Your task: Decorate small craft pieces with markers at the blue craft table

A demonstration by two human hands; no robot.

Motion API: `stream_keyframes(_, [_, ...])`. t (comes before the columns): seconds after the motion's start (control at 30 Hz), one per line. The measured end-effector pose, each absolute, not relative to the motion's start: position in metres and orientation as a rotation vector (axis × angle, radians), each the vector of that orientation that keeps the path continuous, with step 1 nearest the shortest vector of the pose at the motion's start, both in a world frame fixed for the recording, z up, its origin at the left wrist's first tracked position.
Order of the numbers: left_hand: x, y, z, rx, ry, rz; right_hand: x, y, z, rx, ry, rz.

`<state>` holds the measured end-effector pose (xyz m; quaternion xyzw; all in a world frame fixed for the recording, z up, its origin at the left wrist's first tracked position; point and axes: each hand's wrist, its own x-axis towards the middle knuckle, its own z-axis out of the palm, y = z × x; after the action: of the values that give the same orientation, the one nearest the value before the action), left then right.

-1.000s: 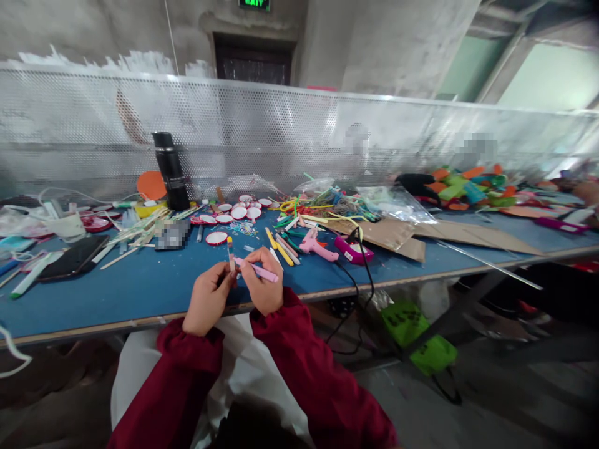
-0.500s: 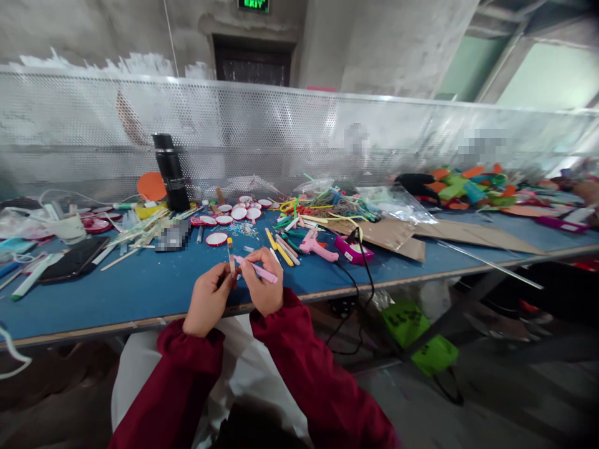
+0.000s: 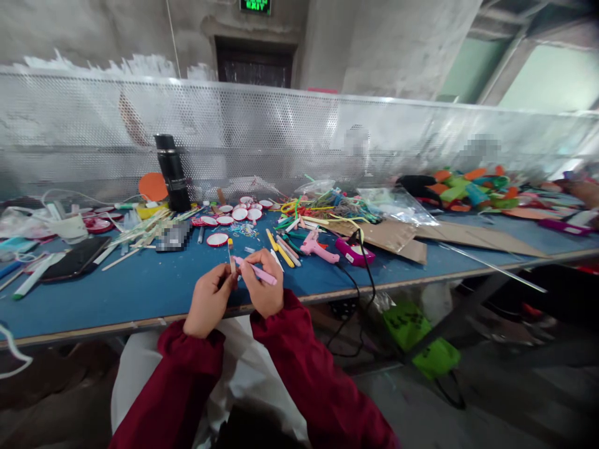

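Note:
My left hand (image 3: 208,300) pinches a small thin stick (image 3: 233,264) upright near the table's front edge; its upper part looks yellow-orange, and its lower end is hidden by my fingers. My right hand (image 3: 266,292) grips a pink marker pen (image 3: 264,275) like a writing tool. The pen's tip points left and meets or nearly meets the stick; I cannot tell whether they touch. Just beyond my hands lies a round white piece with a red rim (image 3: 218,240). Yellow and pale pens (image 3: 285,254) are to the right of my right hand.
A pink glue gun (image 3: 319,246) lies beside a purple box (image 3: 354,252), with black cable hanging over the edge. Behind are a black bottle (image 3: 173,178), tangled cords (image 3: 337,206) and cardboard (image 3: 384,237). A phone (image 3: 75,259) lies left; a perforated metal screen (image 3: 281,137) runs behind.
The view has shifted very slightly. Both hands keep nearly the same pose, with the stick and the pink marker pen still held.

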<state>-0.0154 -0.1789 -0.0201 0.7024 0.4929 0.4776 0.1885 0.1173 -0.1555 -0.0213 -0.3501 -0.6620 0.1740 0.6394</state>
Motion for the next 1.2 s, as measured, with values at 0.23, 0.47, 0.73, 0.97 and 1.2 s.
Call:
stream_keyframes(0.23, [-0.0158, -0.1784, -0.0207, 1.977, 1.384, 1.346, 0.1173, -0.1564, -0.0205, -0.786, -1.507, 0.397])
stream_keyframes(0.47, [-0.0160, -0.1785, -0.0211, 1.977, 1.384, 1.343, 0.1172, -0.1567, -0.0196, -0.783, -1.506, 0.395])
stream_keyframes(0.73, [-0.0150, -0.1784, -0.0203, 1.960, 1.369, 1.352, 0.1174, -0.1575, -0.0190, -0.785, -1.503, 0.404])
stream_keyframes(0.97, [-0.0151, -0.1793, -0.0202, 1.965, 1.365, 1.354, 0.1174, -0.1569, -0.0215, -0.798, -1.478, 0.402])
stream_keyframes(1.2, [-0.0145, -0.1784, -0.0189, 1.951, 1.365, 1.357, 0.1173, -0.1568, -0.0215, -0.809, -1.477, 0.400])
